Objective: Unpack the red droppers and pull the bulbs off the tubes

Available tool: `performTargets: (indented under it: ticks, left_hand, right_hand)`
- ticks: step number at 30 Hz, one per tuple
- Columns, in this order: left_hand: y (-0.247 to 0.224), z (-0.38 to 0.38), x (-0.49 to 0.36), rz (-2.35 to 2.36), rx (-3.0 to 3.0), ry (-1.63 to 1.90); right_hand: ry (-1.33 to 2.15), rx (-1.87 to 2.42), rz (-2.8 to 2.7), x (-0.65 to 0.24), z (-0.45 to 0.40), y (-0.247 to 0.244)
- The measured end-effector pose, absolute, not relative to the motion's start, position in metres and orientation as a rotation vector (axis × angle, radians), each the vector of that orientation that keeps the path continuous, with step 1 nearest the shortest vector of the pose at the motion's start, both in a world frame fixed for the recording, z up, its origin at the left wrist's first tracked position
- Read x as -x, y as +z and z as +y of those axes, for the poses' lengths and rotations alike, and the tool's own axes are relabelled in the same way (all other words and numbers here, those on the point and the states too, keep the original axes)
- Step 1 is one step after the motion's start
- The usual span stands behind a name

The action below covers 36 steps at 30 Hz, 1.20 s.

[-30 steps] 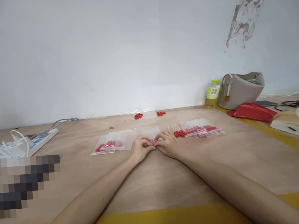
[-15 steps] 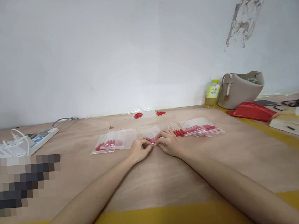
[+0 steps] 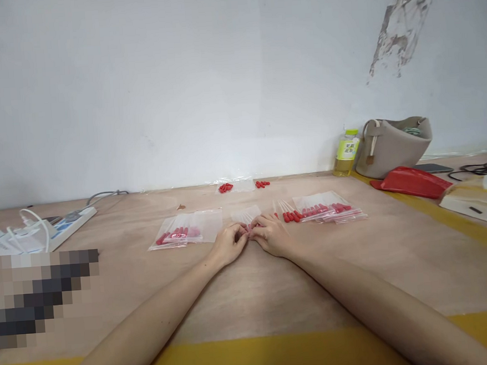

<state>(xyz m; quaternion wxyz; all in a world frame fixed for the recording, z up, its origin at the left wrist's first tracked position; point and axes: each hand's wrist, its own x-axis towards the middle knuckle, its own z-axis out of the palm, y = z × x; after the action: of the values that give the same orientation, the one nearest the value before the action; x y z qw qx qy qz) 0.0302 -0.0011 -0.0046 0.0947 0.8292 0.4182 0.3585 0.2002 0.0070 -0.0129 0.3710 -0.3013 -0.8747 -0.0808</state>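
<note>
Between my hands is a small clear plastic bag with white sticks tipped in red inside it. My left hand pinches the near edge of this bag at its left. The fingertips of my right hand pinch the same edge beside it, covering most of the red tips. To the left lie filled bags with red-tipped sticks, on flat clear bags. Loose red-tipped sticks rest just right of my right hand. Past them is a stack of filled bags.
Red pieces and more red pieces lie by the wall on clear plastic. A power strip with cables is at left. At right stand a bottle and a grey bag, with a red packet before them.
My right hand has shifted slightly left along the bag's near edge, so its fingertips now meet those of my left hand and cover more of the red tips.
</note>
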Motion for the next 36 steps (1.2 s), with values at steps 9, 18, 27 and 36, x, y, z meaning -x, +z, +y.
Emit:
performTargets:
  ticks: [9,18,27,36]
  left_hand:
    - [-0.006,-0.011,-0.034,1.432,-2.376,1.147]
    - [0.006,-0.014,-0.017,1.189,-2.555,0.812]
    - [0.01,-0.026,-0.016,0.95,-2.733,0.692]
    - [0.011,-0.042,-0.002,1.007,-2.64,0.757]
  right_hand:
    - [0.133,0.781,-2.226,-0.2,-0.006,-0.005]
    - [0.86,0.733,-2.536,-0.26,-0.013,0.018]
    - [0.37,0.991,-2.254,-0.272,-0.021,0.005]
    - [0.32,1.071,-2.39,-0.262,-0.025,0.0]
